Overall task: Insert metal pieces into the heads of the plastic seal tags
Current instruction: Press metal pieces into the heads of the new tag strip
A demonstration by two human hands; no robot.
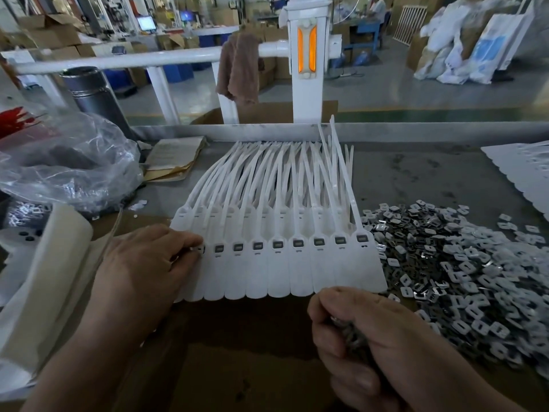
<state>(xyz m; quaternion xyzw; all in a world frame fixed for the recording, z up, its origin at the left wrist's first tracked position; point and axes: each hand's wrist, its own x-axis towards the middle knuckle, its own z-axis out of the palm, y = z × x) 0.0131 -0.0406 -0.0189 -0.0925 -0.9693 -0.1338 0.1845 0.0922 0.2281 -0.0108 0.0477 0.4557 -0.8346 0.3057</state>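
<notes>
We see a row of white seal tags [276, 263] lying side by side on the gray table [416, 173], right in front of us. Their flat wide ends point toward us and their long thin tails reach away to the back edge. Each tag has a small square head with a dark hole in it. Our left hand [142, 263] rests at the left end of the row. Its fingers are bent and close together, and the tips touch the head of the tag farthest to the left. We cannot tell if a piece is pinched between them. Our right hand [365, 331] is near the lower edge of the row, just under the tags on the right. It is a closed fist, and its fingers are curled tight around a bunch of metal pieces [350, 337] that peek out between them. A big pile [475, 278] of the same little shiny pieces lies on the table just beside the tags, to the right. On the left sits a crinkly clear plastic bag [68, 162], and behind it stands a dark metal flask [92, 93]. A worn paper booklet [175, 159] lies between the bag and the tails. A brown cloth [240, 69] hangs over a white rail [133, 59] at the back.
</notes>
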